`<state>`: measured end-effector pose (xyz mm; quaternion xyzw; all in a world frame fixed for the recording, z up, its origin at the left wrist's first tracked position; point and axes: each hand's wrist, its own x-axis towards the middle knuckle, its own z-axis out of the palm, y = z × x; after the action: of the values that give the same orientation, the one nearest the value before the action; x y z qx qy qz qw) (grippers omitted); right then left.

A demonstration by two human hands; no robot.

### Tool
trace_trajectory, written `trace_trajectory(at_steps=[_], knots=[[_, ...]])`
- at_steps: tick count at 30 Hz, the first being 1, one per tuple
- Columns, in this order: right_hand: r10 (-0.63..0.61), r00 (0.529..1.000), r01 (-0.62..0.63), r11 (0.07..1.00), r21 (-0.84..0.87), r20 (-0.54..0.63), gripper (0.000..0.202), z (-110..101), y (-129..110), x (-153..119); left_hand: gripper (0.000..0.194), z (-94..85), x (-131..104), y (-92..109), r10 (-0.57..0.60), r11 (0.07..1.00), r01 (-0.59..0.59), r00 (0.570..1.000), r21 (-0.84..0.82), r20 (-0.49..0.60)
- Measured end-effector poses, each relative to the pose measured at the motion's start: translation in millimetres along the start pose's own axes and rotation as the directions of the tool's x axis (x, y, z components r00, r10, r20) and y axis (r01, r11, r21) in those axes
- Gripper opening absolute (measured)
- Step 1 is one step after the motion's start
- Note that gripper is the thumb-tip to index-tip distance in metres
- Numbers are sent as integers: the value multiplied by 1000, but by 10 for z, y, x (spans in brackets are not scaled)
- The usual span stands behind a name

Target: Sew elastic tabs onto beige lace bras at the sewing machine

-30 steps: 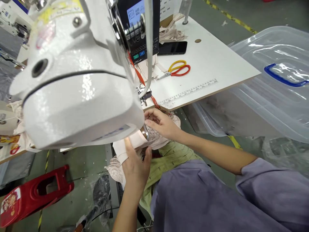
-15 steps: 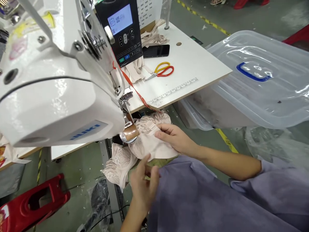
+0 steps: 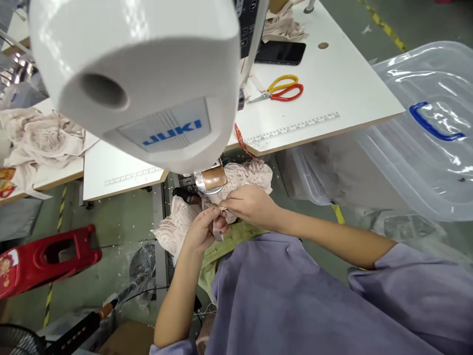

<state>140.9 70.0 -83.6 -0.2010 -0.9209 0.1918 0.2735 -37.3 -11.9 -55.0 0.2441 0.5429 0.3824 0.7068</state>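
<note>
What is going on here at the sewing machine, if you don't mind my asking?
A person's left hand and right hand are close together, fingers pinching part of a pale lace garment just in front of the machine. The hands hide the exact spot they grip. Scissors and a phone lie on the white table, apart from the hands.

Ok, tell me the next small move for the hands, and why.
Probably ease the left hand and right hand slightly apart to flatten the lace cloth: they meet at its edge, close to the sewing machine, and the bit between their fingers looks bunched.
</note>
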Motion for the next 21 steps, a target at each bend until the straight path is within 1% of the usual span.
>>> trace_trajectory(at_steps=[1,2,4,6,8,9,11,15,18,20,21], knots=[[26,999,-24,999,40,-45,23,1,-8,-6,37,-3,-12,-12,4,999,-5,1000,-50,-14],[69,993,-61,994,86,-95,22,-5,-24,-7,36,0,-30,-16,24,998,-26,999,-55,-36],[173,970,-146,976,163,-172,21,-22,-75,0,36,16,-76,-8,106,994,-104,990,31,-87],[255,952,-222,955,197,-166,24,-25,-130,15,36,34,-118,15,221,960,-193,967,202,-124],[312,944,-285,935,211,-105,29,-8,-168,31,37,49,-145,38,321,895,-252,937,369,-137],[330,940,-306,927,216,-83,30,3,-178,37,36,56,-154,47,349,869,-263,926,419,-142],[327,942,-304,929,212,-83,29,25,-184,46,34,73,-165,59,369,843,-256,915,473,-162],[280,945,-250,951,182,-169,19,65,-185,46,33,119,-156,53,338,838,-186,915,513,-221],[275,940,-239,953,185,-201,18,115,-198,9,36,146,-99,22,348,830,-181,907,527,-238],[230,957,-195,961,196,-177,19,146,-141,-31,39,135,-42,-12,367,819,-170,889,548,-273],[188,972,-156,964,216,-137,19,145,-61,-46,41,116,-11,-30,366,817,-152,883,556,-295]])
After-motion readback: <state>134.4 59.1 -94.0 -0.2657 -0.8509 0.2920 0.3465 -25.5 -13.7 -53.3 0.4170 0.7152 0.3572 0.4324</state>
